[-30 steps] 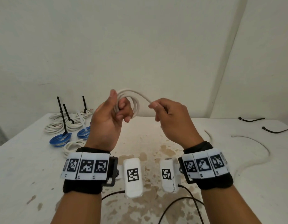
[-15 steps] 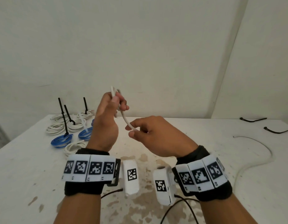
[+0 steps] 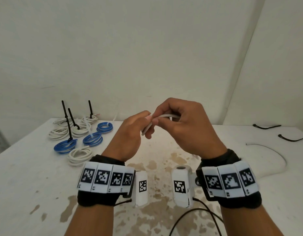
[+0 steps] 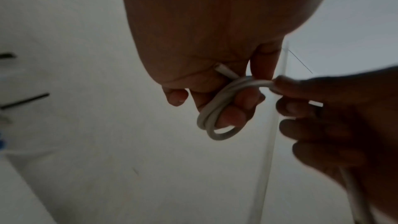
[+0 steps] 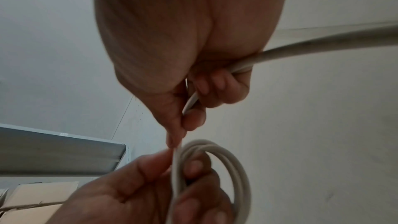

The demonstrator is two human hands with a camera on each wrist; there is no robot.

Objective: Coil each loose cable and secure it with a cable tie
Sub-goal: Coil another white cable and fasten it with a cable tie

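Note:
A white cable (image 3: 161, 116) is held up above the table between both hands. My left hand (image 3: 130, 133) grips a small coil of it (image 4: 217, 117), with its fingers curled through the loops. My right hand (image 3: 184, 126) pinches the strand (image 5: 190, 103) where it leaves the coil (image 5: 226, 163) and closes round it. The loose tail (image 3: 270, 152) runs down to the right and lies curved on the table. Two black cable ties (image 3: 266, 127) lie at the far right.
Several tied coils, white (image 3: 79, 155) and blue (image 3: 64, 146), lie at the table's back left, some with black tie tails (image 3: 64, 111) standing up. The white table (image 3: 28, 176) is stained brown in the middle. A black wire (image 3: 195, 213) hangs by my right wrist.
My right hand has risen from below the left hand and carried the strand over the coil. Both hands now meet at the same height. The tail on the table has shifted.

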